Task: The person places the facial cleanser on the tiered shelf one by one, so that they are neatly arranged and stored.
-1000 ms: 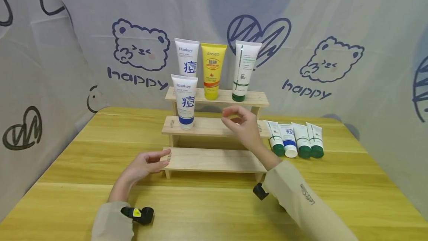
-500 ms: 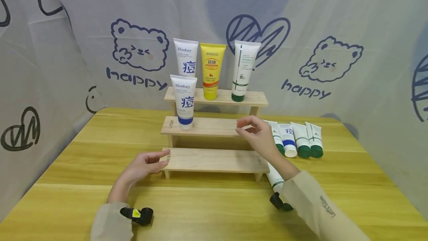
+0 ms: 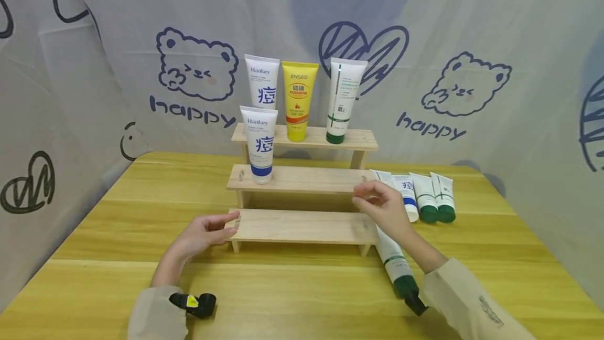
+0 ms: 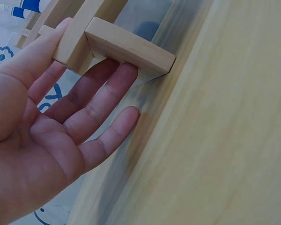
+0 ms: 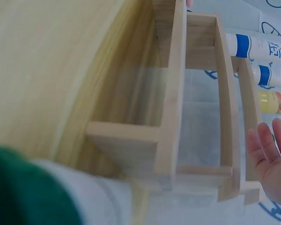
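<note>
A three-tier wooden display stand (image 3: 302, 226) stands on the table. My left hand (image 3: 198, 237) holds the left end of its lowest shelf, thumb and fingers against the wood, as the left wrist view also shows. My right hand (image 3: 389, 211), fingers loosely bent and holding nothing, is by the right end of the middle shelf. On the top shelf stand a white Hankey tube (image 3: 261, 80), a yellow tube (image 3: 298, 99) and a white green-capped tube (image 3: 346, 99). Another Hankey tube (image 3: 259, 143) stands at the middle shelf's left end.
Several tubes lie right of the stand, among them a white and blue one (image 3: 404, 190) and a green-capped one (image 3: 442, 195). Another green-capped tube (image 3: 392, 256) lies near my right forearm. A printed curtain (image 3: 283, 9) hangs behind the table.
My right hand has moved right and down from in front of the upper shelves, uncovering the tube lying by the stand's right side. My left hand stays in place.
</note>
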A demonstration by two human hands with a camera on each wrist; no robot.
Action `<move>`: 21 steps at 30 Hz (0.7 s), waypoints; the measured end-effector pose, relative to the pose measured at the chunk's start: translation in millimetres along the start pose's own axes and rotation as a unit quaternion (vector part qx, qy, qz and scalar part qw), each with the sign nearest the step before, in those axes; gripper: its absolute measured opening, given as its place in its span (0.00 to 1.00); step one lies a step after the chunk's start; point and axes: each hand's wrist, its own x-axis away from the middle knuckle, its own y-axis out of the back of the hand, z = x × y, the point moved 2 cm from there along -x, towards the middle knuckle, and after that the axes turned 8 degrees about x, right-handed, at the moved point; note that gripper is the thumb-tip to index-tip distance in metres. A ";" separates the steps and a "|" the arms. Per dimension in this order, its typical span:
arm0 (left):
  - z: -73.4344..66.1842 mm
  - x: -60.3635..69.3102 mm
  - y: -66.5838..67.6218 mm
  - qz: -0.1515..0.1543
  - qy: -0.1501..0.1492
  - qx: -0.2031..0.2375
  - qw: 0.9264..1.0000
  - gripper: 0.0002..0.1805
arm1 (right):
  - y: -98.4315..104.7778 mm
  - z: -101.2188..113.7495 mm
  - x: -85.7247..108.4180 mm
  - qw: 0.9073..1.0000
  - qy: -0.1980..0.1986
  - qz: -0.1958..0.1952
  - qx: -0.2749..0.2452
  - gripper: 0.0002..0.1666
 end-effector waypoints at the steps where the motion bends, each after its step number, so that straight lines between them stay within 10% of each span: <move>1: 0.0 0.1 -0.1 0.000 0.001 0.000 1.000 0.28 | 1.8 0.3 2.2 1.000 -0.001 -0.002 -0.005 0.07; 21: -0.3 0.1 -0.2 0.000 0.000 0.003 1.000 0.28 | 40.6 -30.9 45.9 0.998 -0.048 -0.017 0.025 0.06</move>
